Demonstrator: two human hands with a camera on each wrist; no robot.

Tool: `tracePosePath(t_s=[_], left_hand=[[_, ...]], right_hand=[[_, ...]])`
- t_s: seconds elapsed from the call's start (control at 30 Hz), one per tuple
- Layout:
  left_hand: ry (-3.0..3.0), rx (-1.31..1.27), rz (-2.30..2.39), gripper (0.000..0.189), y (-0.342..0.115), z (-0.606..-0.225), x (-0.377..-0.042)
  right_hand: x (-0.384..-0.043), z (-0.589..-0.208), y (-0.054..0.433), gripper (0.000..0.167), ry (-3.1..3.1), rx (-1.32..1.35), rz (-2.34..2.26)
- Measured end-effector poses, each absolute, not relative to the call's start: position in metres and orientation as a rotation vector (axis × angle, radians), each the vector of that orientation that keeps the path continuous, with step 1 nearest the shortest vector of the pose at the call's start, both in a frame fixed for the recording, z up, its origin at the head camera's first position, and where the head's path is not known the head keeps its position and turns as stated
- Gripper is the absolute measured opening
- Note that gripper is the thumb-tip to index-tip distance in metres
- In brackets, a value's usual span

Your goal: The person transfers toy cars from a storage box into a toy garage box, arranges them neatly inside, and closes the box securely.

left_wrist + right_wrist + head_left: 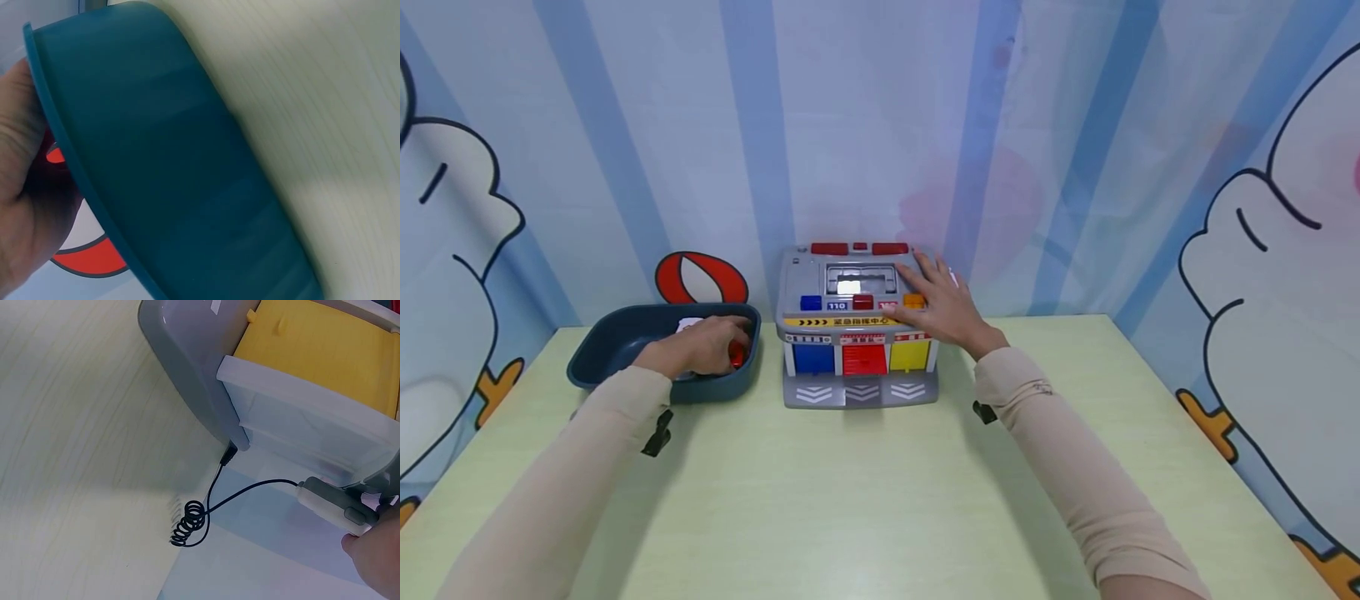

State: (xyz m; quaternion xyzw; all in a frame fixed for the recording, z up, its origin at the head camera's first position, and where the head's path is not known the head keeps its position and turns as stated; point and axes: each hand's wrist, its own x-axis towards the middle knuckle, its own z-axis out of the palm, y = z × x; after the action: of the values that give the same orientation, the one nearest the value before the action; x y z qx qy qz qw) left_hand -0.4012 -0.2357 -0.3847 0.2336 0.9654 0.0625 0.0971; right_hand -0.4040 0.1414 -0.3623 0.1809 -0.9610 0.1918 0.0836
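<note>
At the left, a dark teal bin has my left hand reaching into it. Its curled fingers hold a small red toy, whose exact kind is mostly hidden. In the left wrist view, red shows in the gap of the hand, behind the bin's wall. A grey toy emergency station with blue, red and yellow doors stands mid-table. My right hand rests on the right side of its roof, fingers spread. Beside that hand, a white and grey handset hangs at the station's side.
A coiled black cord links the handset to the station's base. Something white lies in the bin behind my left hand. The pale wooden table ends at a striped blue curtain right behind the station.
</note>
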Motion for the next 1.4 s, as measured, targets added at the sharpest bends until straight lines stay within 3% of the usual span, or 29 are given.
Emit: tracePosePath(t_s=[1.4], left_hand=[[2.980,0.712,0.195,0.026,-0.244,-0.377,-0.391]], right_hand=[[-0.401,-0.361,0.141,0.084,-2.854,0.545,0.569]])
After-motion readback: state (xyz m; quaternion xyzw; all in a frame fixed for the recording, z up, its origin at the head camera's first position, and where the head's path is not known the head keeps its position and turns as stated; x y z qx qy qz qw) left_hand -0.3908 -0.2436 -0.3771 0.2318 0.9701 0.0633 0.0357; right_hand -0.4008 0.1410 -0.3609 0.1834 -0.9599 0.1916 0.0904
